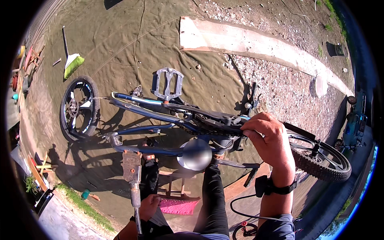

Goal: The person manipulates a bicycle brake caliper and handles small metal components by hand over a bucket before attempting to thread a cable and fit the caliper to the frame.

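Observation:
A dark blue bicycle frame stretches across the middle, with a grey flat pedal sticking up from it. At the frame's right part is my right hand, its thumb and forefinger pinched together beside black parts and the chain; what sits between the fingertips is hidden. Low at the left, my left hand has its fingers curled, with their contents out of sight. A metal shaft with a knurled section and a rusty block-shaped end passes in front of that hand's wrist side.
A loose spoked-style wheel with a disc rests at the left. Another knobby-tyred wheel is at the right. Under the frame are a smeared round pale object and a wooden stool with pink cloth. A broom lies beyond.

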{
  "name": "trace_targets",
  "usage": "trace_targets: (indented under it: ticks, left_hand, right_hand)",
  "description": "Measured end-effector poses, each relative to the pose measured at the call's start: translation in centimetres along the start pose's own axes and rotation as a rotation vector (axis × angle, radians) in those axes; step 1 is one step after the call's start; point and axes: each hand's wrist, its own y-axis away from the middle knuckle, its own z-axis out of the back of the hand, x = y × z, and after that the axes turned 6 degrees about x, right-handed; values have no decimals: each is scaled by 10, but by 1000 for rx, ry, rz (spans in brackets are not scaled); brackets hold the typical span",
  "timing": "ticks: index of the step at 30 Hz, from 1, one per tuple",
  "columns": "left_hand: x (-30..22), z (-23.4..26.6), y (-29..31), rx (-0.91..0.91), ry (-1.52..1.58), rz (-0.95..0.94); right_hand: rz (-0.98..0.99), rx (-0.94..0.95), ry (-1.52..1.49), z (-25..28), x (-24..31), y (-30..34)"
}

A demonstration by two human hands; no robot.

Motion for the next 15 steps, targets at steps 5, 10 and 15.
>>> trace_targets:
  ticks: [5,10,15]
  left_hand:
    - [0,1,1,-8,-39,-7]
    - [-20,-3,4,2,28,41]
    - [-25,-4,5,12,-18,45]
  right_hand:
    - [-6,13,0,2,-4,2]
    - [-24,-7,-62,0,-11,8]
    - [-112,-25,-158,-2,-14,12]
